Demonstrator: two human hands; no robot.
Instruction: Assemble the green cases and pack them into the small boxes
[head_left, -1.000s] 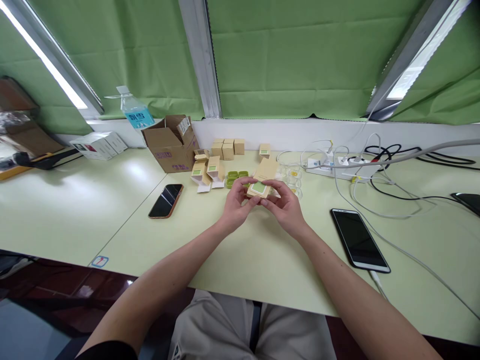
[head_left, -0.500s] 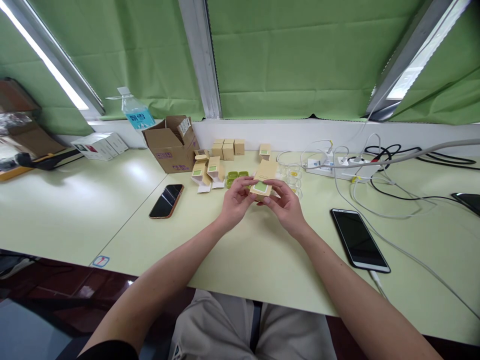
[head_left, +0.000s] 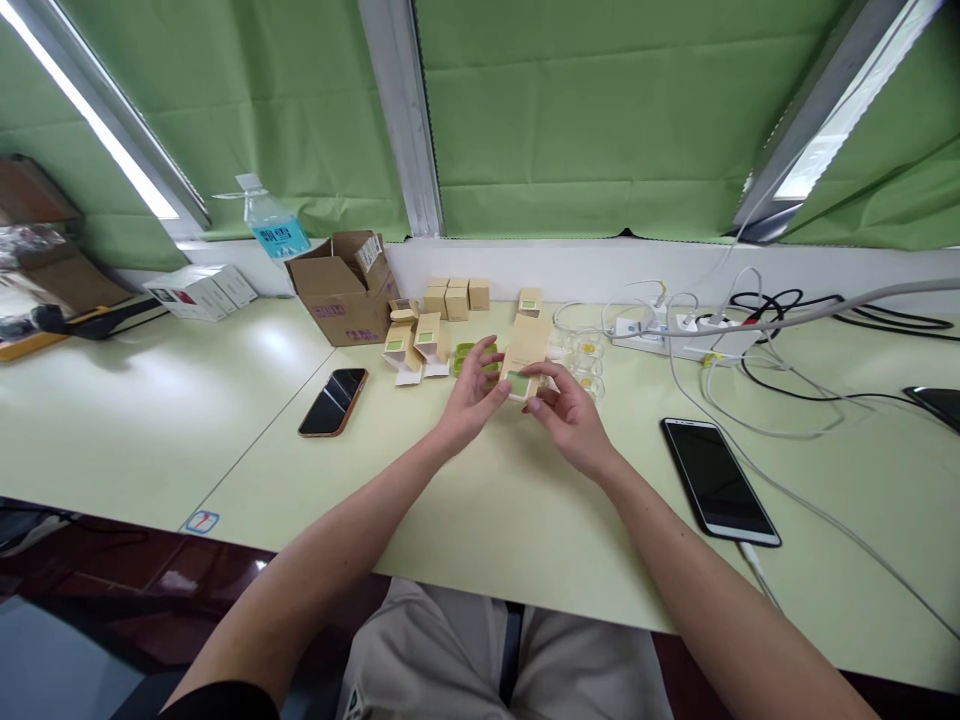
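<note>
- Carton is sitting between the hands, well in from the table's front edge; fingers are hiding whether its near end is closed.
- Right hand is pinching that end; left hand is spreading loose, thumb beside it.
- Two boxes are showing open flaps; others are lining the back edge, flapless.
- Room is running frontward between forearms, phone rightward.

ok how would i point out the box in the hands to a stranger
Over the pale table, find the left hand and right hand. Between them is a tan box, green patch on its near end; unlike the other tan boxes, it is held.
</note>
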